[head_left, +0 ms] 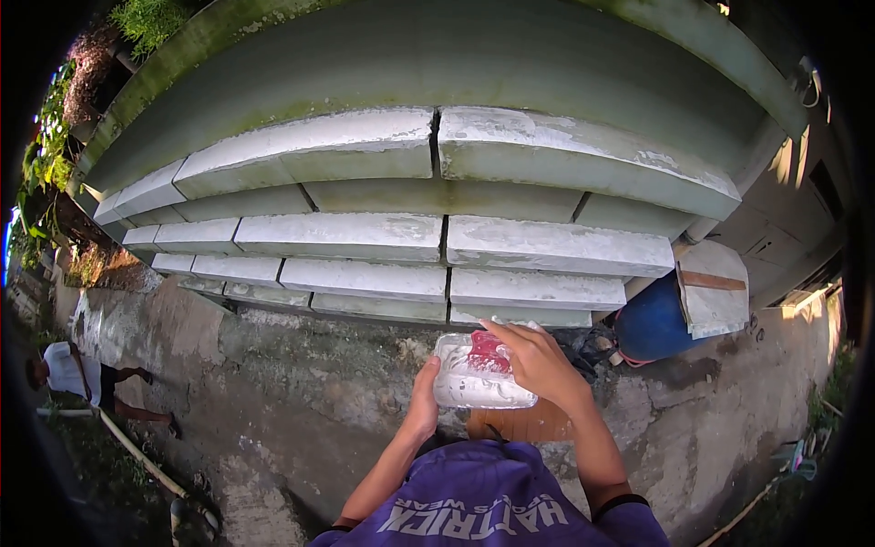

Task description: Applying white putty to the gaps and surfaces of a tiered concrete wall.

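Observation:
A clear plastic tub [483, 397] smeared with thick white paste is held in front of my body. My left hand [423, 397] grips its left side, thumb along the rim. Over the tub, my right hand [540, 363] is closed on a flat red scraper [489, 353], which is streaked with the same paste and touches the tub's contents. White paste sticks to my right fingertips. Beyond my hands rises a greenish wall with stepped ledges; their faces, such as the upper ledge [319, 144], carry a patchy white coat.
At the right of the ledges stands a blue barrel [650, 319] with a pale board [715, 290] on top. Beneath my hands lies an orange-brown board [533, 425] on the rough concrete ground [301, 392]. A person [77, 374] in a white shirt is at the far left.

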Demonstrator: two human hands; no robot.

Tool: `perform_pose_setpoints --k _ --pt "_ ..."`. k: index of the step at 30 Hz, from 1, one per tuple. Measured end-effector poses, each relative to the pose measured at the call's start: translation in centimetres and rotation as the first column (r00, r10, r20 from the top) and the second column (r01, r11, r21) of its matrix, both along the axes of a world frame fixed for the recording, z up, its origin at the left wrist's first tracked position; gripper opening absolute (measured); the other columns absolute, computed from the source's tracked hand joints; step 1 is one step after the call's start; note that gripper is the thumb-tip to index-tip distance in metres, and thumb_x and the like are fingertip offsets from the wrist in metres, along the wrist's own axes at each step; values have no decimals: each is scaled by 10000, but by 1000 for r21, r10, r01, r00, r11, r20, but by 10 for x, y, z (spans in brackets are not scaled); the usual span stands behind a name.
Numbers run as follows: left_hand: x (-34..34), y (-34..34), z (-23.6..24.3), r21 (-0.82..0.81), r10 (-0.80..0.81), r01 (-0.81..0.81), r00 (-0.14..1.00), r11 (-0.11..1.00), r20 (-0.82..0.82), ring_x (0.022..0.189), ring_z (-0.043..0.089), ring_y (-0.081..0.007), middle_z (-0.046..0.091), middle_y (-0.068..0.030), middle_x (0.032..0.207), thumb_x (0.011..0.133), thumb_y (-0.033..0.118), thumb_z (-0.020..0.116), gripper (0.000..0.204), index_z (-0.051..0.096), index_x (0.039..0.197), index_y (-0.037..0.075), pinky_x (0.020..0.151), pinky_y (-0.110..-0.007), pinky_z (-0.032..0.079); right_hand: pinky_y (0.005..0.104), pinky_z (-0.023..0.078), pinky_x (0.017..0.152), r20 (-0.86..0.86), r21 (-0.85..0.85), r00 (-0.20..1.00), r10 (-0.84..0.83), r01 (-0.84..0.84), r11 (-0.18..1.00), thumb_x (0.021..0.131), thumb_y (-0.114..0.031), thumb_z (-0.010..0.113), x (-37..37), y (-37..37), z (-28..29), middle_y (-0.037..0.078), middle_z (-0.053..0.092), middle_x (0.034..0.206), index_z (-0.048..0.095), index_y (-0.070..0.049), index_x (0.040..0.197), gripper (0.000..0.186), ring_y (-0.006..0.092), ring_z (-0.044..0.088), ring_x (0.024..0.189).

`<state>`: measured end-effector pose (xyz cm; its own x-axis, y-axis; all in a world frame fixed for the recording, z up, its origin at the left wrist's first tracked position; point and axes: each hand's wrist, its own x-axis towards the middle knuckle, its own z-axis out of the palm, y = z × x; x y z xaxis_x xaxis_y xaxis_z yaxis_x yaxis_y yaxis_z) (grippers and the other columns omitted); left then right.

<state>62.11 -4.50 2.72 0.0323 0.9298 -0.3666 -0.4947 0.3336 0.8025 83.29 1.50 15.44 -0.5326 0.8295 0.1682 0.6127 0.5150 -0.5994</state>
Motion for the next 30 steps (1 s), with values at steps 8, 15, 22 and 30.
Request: perform_pose_setpoints --k 8,15,22,30 --pt "-5 -1 23 4 -68 68 998 998 4 1284 518 -209 552 -138 1402 1048 475 437 638 486 1423 -38 1108 -335 366 459 453 1024 -36 -122 999 -13 9 993 892 45 517 0 5 -3 253 619 1296 487 -92 1484 608 427 598 1142" --pt "-6 -2 7 -4 -54 54 998 999 -42 1356 463 -233 501 -180 1463 1047 457 463 700 400 1480 -90 1152 -325 311 436 448 1036 -59 -156 998 6 -15 988 888 42 503 -6 2 -8 267 610 1315 480 -82 1488 613 430 597 1163" --pt "0 2 -4 -11 -13 13 998 1000 -57 1413 405 -245 433 -211 1522 1053 441 479 739 316 1517 -112 1183 -322 269 394 464 1008 -101 -267 995 7 -34 963 858 74 486 0 8 -29 296 619 1289 474 -30 1475 626 411 638 1127" --pt "5 2 15 -13 -56 56 998 998 -14 1400 417 -240 440 -208 1513 1062 423 470 716 324 1510 -115 1175 -321 283 333 509 887 -112 -335 994 1 -39 941 857 82 475 7 14 -34 275 685 1152 498 -12 1450 600 301 696 956"
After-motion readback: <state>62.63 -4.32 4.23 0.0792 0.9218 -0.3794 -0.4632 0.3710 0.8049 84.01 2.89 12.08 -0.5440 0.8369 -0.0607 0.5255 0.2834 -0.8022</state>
